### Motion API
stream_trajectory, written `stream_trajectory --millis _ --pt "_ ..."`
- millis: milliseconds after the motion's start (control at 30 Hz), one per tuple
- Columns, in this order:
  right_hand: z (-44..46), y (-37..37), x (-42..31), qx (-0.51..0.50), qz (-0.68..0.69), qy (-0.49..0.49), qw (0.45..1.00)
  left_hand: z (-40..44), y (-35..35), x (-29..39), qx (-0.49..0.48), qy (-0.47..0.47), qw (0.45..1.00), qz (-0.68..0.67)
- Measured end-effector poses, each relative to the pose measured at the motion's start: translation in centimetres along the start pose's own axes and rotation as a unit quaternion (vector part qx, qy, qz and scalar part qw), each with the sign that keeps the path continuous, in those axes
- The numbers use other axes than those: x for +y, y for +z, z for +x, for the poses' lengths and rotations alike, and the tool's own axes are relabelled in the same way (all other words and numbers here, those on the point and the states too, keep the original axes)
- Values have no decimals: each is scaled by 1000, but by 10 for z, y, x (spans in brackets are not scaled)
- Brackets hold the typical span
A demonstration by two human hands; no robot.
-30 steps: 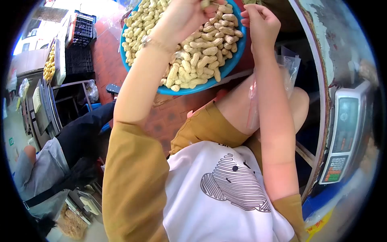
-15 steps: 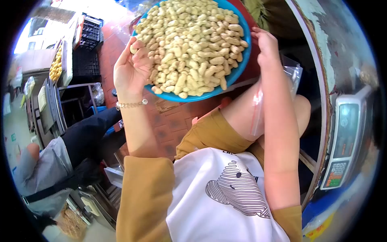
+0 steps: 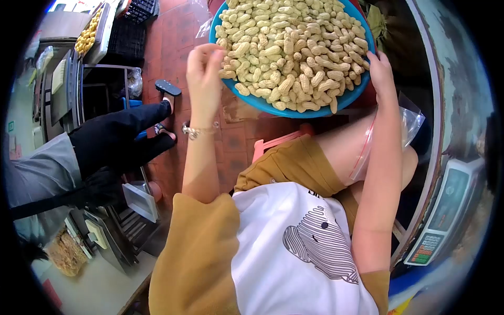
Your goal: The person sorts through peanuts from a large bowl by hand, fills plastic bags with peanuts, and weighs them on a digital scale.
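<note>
A round blue basin heaped with unshelled peanuts is at the top of the view. Beside its left rim is my left hand, a bracelet on the wrist, with thumb and fingers curled together; anything between them is hidden. At the right rim my right hand is closed on the basin's edge, its fingers partly hidden. A clear plastic bag with a red strip lies on the lap under my right forearm.
A person in dark trousers is at the left, beside metal racks and black crates. A pink stool shows below the basin. To the right is a digital scale near a long counter edge.
My left hand moved from over the peanuts to outside the left rim, then up along it. My right hand went down to the right rim. The view shifted, placing the basin farther right.
</note>
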State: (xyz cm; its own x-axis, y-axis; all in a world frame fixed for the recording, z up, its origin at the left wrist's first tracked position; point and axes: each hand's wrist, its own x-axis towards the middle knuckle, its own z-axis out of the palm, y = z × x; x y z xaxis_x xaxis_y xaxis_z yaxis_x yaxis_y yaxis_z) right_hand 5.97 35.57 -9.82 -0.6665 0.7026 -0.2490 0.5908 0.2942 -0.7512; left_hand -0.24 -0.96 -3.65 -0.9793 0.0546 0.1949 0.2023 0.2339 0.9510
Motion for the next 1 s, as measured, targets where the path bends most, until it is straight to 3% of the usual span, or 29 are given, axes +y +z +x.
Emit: stream_trajectory --millis 33,67,100,200,267,333,400,533,567,667,833,933,1000 --pt "0 2 -2 45 -68 -33 996 -9 -1 -3 -43 38 996 75" --pt "-6 2 -12 90 -136 -65 985 -17 4 7 -88 136 975 152" --pt "-25 -3 -33 105 -110 -107 983 -29 11 20 -123 170 958 195" --pt "-44 -2 -54 116 36 -388 914 -52 32 28 -154 226 936 220" --pt "-68 2 -70 90 3 -550 831 -58 44 22 -149 262 919 255" --pt "-91 6 -79 -11 -35 -622 782 -59 52 16 -128 292 908 271" --pt "-103 16 -78 -40 -90 -621 777 -54 58 10 -93 313 906 269" --pt "-100 23 -74 -41 -113 -596 794 -45 61 2 -45 251 950 178" --pt "-101 22 -76 -21 -111 -594 797 -46 61 0 -43 177 970 160" --pt "-102 19 -74 -29 -113 -579 807 -38 70 3 -5 61 996 -70" --pt "-100 25 -71 -47 -92 -579 809 -15 68 22 -5 -109 951 -289" --pt "-102 26 -73 -31 -99 -579 809 -5 67 14 -34 -131 901 -413" --pt "-103 28 -73 -19 -98 -575 812 -2 67 15 -23 -148 896 -418"
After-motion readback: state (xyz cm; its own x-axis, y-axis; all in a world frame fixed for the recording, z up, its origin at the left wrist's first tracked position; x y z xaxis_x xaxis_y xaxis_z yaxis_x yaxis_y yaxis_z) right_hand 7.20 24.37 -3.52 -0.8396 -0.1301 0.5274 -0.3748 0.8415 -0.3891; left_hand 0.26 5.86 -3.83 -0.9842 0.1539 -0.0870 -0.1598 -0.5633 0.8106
